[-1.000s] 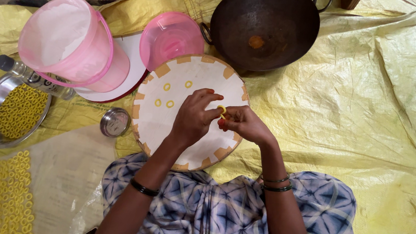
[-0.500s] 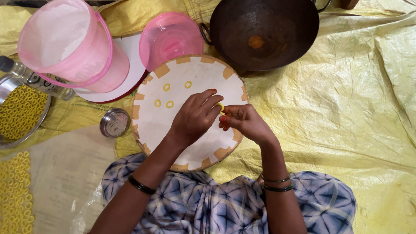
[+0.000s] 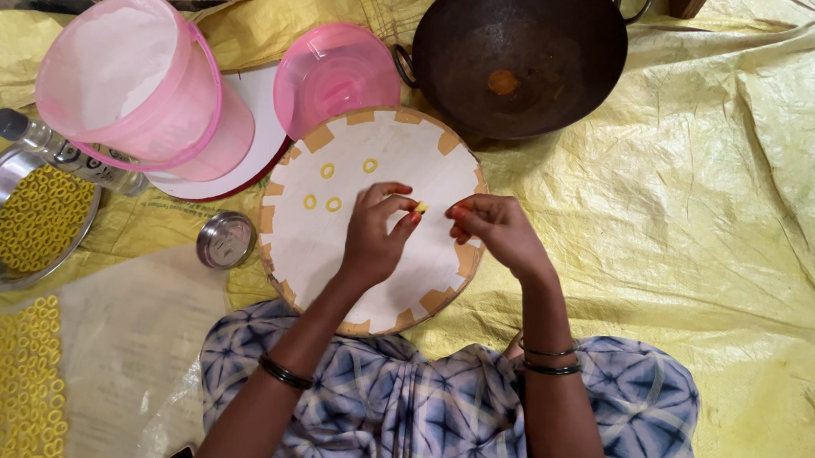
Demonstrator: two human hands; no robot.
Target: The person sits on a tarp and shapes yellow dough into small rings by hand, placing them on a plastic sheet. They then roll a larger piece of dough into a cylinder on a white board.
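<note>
Over the round white board [image 3: 364, 274], we see a small yellow dough piece [image 3: 420, 207] pinched in the left hand [image 3: 377, 236]'s fingertips. The right hand [image 3: 496, 232] hovers just beside it, fingers curled, holding nothing we can make out. Four yellow rings [image 3: 327, 171] lie on the board; a dark wok [image 3: 521, 52] sits beyond.

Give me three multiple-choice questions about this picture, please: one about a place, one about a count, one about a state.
1. Where do the loose yellow rings lie?
A. on the round board
B. in the dark pan
C. on the pink lid

2. How many rings lie on the board?
A. two
B. four
C. seven

3. What does the left hand do?
A. lies flat
B. pinches a small yellow piece
C. grips the bottle

Answers: 1 A, they sit on its white face. 2 B, four show there. 3 B, fingertips close on it.
</note>
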